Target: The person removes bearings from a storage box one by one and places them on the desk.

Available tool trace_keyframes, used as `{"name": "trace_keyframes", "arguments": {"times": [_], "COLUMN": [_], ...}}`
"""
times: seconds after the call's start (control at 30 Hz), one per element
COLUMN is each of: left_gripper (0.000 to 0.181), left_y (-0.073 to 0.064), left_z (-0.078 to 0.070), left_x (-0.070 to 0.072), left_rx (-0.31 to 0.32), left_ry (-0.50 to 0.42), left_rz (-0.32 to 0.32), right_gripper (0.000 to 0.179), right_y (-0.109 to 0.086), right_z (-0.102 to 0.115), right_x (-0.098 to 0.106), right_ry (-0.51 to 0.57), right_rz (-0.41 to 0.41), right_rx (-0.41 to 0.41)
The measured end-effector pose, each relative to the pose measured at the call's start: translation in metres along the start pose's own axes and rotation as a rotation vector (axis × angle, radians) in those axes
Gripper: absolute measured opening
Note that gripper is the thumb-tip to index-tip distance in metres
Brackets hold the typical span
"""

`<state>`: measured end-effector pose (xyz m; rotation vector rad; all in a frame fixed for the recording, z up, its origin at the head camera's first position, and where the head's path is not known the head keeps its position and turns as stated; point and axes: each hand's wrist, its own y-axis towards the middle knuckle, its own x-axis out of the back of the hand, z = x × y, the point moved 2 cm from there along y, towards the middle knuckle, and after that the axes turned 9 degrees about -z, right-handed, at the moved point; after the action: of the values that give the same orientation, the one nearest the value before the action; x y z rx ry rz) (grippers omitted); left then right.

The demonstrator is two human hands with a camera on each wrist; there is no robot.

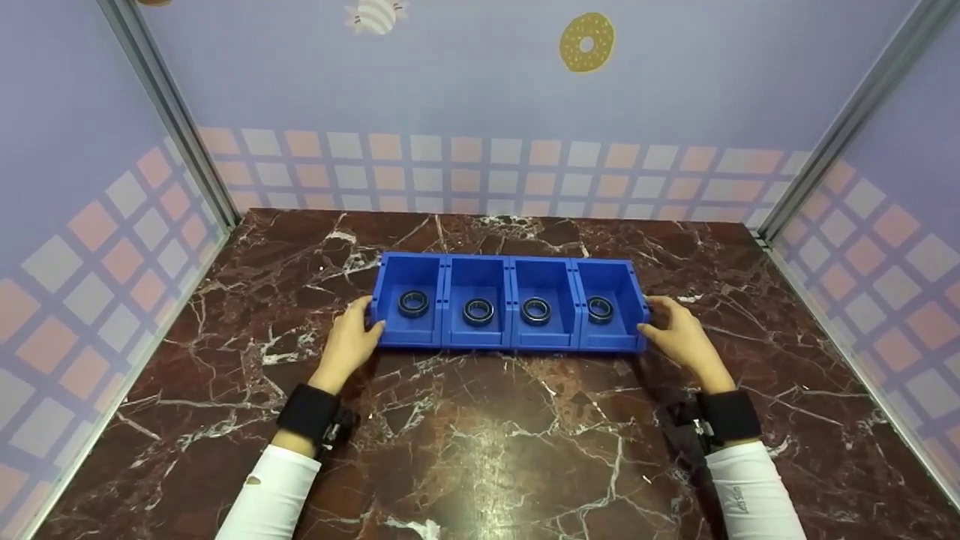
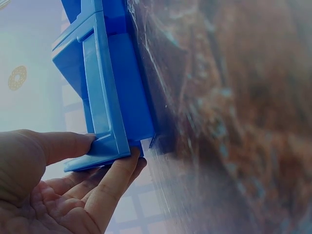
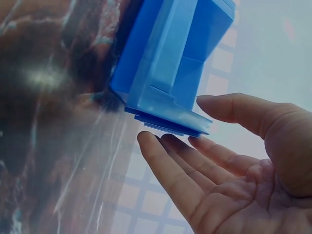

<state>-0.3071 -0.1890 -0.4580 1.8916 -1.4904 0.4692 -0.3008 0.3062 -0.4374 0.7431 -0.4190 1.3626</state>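
Note:
A row of several joined blue storage bins [image 1: 472, 339] sits on the table, each holding one dark ring-shaped bearing [image 1: 478, 310]. At the row's left end my left hand [image 1: 351, 341] grips the corner of the end bin [image 2: 100, 97], thumb on its front edge and fingers against its outer side. My right hand [image 1: 681, 337] is at the opposite end, beside the rightmost bin [image 3: 165, 63]. In the right wrist view its thumb tip is right at the bin's edge, while the loosely bent fingers [image 3: 168, 170] lie just off the side wall.
The dark red marbled table [image 1: 480, 450] extends around the bins. Patterned panels stand behind and on both sides, including the back wall [image 1: 465, 97], with metal posts [image 1: 176, 120] at the corners. Black bands [image 1: 307, 412] with cameras circle both wrists.

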Motion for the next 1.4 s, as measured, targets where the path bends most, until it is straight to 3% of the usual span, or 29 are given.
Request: {"name": "trace_keyframes", "arguments": {"times": [0.17,0.47,0.7,1.07,1.23,1.4], "left_gripper": [0.051,0.051,0.049,0.05,0.051,0.05], "left_y": [0.001,0.001,0.0,0.0,0.001,0.0], "left_z": [0.0,0.0,-0.001,-0.001,-0.001,-0.001], "left_x": [0.0,0.001,0.002,0.0,0.0,0.0], "left_rx": [0.008,0.009,-0.005,0.009,0.017,0.022], "left_ry": [0.006,0.008,0.01,0.012,0.012,0.013], "left_rz": [0.016,0.031,0.009,0.024,0.027,0.024], "right_gripper": [0.052,0.048,0.05,0.05,0.051,0.049], "right_y": [-0.001,0.004,0.009,0.017,0.022,0.028], "right_z": [0.005,0.027,0.042,0.047,0.045,0.044], "right_x": [0.006,0.013,0.012,-0.009,-0.02,-0.032], "right_ry": [-0.044,-0.002,-0.001,-0.007,-0.059,-0.17], "right_rz": [-0.022,-0.055,-0.007,0.082,0.123,0.135], "right_rx": [0.016,0.075,0.081,0.112,0.102,0.142]}}
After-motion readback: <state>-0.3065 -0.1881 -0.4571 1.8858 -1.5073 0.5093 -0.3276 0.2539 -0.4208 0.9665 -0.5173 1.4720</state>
